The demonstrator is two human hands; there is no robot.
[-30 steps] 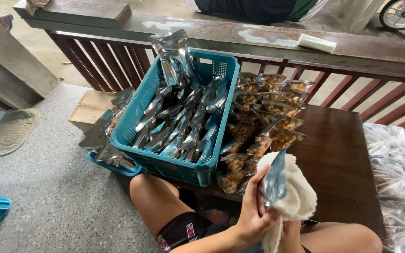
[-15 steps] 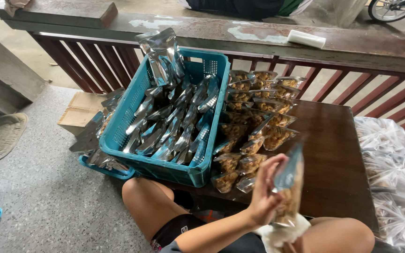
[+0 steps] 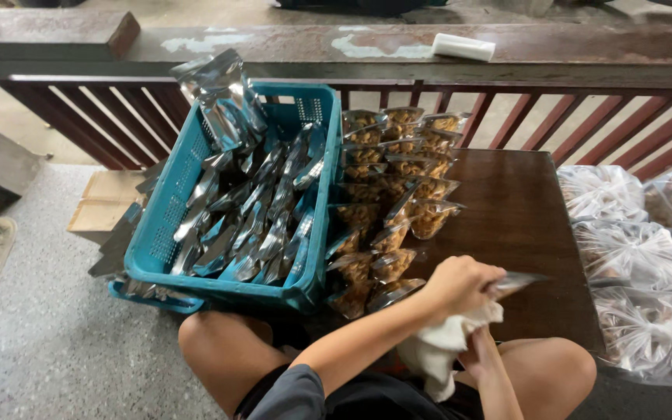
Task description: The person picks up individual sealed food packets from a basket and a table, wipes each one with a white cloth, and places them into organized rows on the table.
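Silver pouch [image 3: 516, 283], flat against white cloth [image 3: 446, 346]

Single head-worn view, steeply downward and close over the wooden table [image 3: 523, 202], facing the railing [image 3: 507, 78].

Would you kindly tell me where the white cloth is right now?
In the head view the white cloth is low and right of centre, bunched under the left hand above the person's lap, at the near edge of the dark wooden table.

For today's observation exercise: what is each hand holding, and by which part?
The left hand grips one end of a flat snack pouch. The right hand touches a white cloth from below; its exact grip is hidden.
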